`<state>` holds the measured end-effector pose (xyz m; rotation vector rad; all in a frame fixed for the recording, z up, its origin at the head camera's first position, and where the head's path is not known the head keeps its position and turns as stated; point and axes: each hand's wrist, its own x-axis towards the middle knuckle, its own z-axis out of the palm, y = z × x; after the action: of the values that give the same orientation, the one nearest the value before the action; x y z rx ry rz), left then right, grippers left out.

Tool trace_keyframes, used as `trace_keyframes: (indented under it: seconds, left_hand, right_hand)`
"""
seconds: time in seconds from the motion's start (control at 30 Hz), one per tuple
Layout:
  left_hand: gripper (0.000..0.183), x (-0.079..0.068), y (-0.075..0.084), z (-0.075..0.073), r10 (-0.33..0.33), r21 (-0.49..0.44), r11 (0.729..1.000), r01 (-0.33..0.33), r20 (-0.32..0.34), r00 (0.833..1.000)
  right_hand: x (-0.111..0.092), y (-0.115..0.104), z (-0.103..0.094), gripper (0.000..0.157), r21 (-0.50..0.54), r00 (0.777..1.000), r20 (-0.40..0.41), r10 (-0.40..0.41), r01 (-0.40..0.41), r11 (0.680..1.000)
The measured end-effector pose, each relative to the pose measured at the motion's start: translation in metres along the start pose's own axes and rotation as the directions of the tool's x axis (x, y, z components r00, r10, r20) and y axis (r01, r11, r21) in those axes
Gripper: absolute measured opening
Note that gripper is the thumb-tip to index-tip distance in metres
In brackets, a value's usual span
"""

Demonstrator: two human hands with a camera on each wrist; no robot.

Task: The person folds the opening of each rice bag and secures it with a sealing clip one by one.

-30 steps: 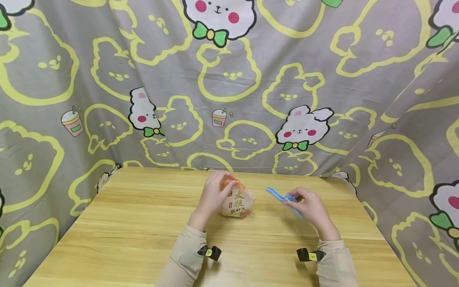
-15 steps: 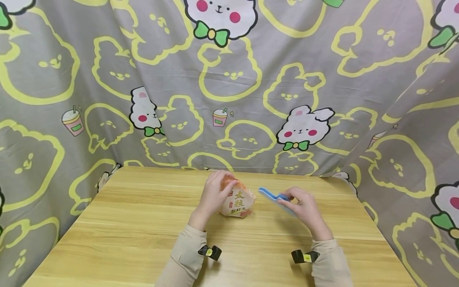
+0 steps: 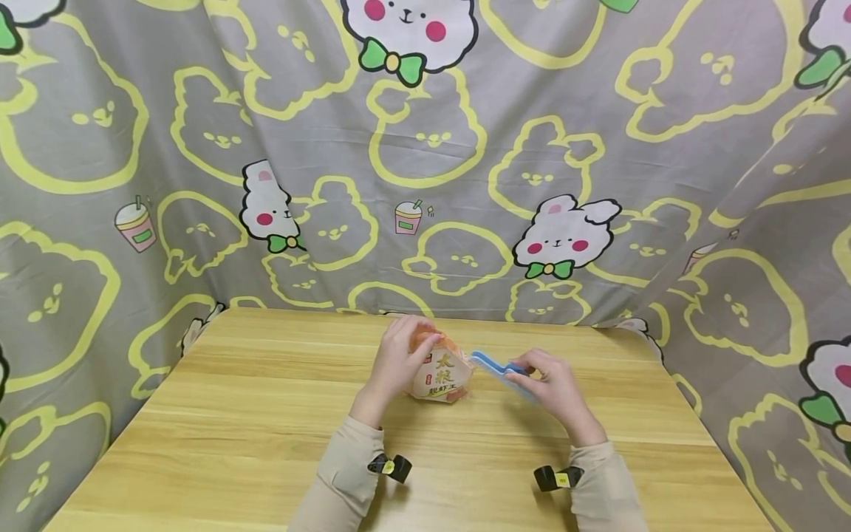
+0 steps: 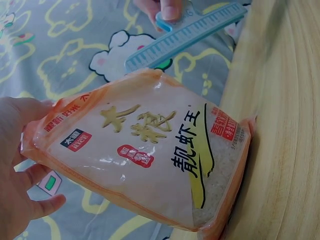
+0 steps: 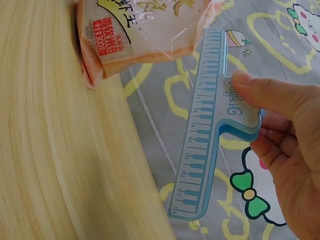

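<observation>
A small orange and clear plastic bag of rice [image 3: 441,378] stands on the wooden table, its top folded or gathered. My left hand [image 3: 402,355] holds the bag by its upper left corner, thumb on the near face. In the left wrist view the rice bag [image 4: 150,145] shows gold and black lettering, with white grains through a clear lower part. My right hand [image 3: 548,380] pinches a long blue bag clip [image 3: 495,366] by its handle, just right of the bag. The clip [image 5: 200,130] bears a printed piano-key scale in the right wrist view; its bar reaches close to the bag.
The wooden table [image 3: 266,421] runs back to a grey patterned curtain [image 3: 452,148], which also hangs at both sides. Black cameras are strapped on both wrists, one of them the right wrist camera [image 3: 557,479].
My right hand has moved left with the blue clip, bringing its far end up close to the bag. My left hand and the rice bag have stayed in place.
</observation>
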<state>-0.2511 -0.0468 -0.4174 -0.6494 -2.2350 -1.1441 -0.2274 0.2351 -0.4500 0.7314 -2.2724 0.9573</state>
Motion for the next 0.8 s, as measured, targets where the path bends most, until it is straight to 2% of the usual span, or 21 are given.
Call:
trace_keyframes:
  seconds: [0.27, 0.57, 0.8]
  left_hand:
    - [0.014, 0.0, 0.001, 0.0, -0.008, -0.004, 1.0, 0.008, 0.006, 1.0]
    - [0.015, 0.0, 0.0, 0.0, -0.032, -0.002, 0.999, 0.032, 0.016, 0.999]
    - [0.016, 0.0, 0.0, 0.0, -0.018, 0.003, 1.0, 0.018, 0.011, 1.0]
  right_hand:
    - [0.0, 0.0, 0.002, 0.019, 0.026, 1.0, 0.018, 0.016, -0.016, 1.0]
    - [0.0, 0.003, 0.007, 0.019, 0.042, 1.0, 0.017, -0.011, 0.01, 0.999]
    - [0.0, 0.002, 0.011, 0.019, 0.048, 1.0, 0.018, -0.015, 0.014, 0.999]
